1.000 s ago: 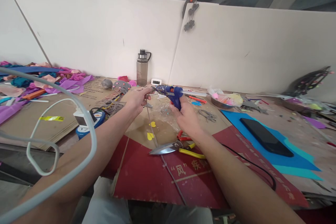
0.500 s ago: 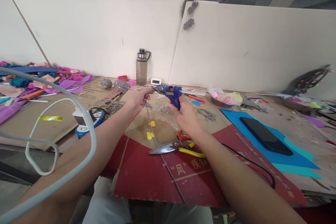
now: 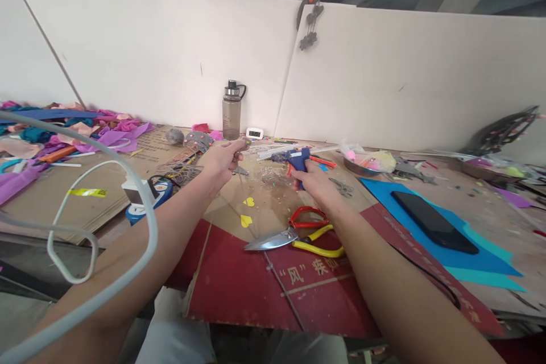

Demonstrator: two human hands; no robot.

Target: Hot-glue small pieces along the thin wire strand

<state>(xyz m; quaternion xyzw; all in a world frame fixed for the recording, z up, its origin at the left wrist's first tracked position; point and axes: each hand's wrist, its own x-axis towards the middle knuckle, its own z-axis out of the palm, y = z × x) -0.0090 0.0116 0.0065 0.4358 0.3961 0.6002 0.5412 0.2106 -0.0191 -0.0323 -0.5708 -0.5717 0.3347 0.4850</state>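
Note:
My left hand is closed in a pinch on a small grey piece, with a thin grey cord hanging below it. To the right, my right hand has its fingers wrapped round the blue glue gun, whose nozzle points left, low over the scrap-strewn cardboard. Two yellow hearts lie on the cardboard between my arms. Nearer to me rest scissors with red and yellow handles, partly beside my right forearm.
A bottle and a small clock stand by the white wall. A phone lies on blue sheets at the right. Coloured scraps and a white charger are at the left, with a white cable looping across my left forearm.
The glue gun in my right hand has moved right, away from my left hand, and lower toward the cardboard. More of the scissors' handles shows. My left hand keeps its pinch.

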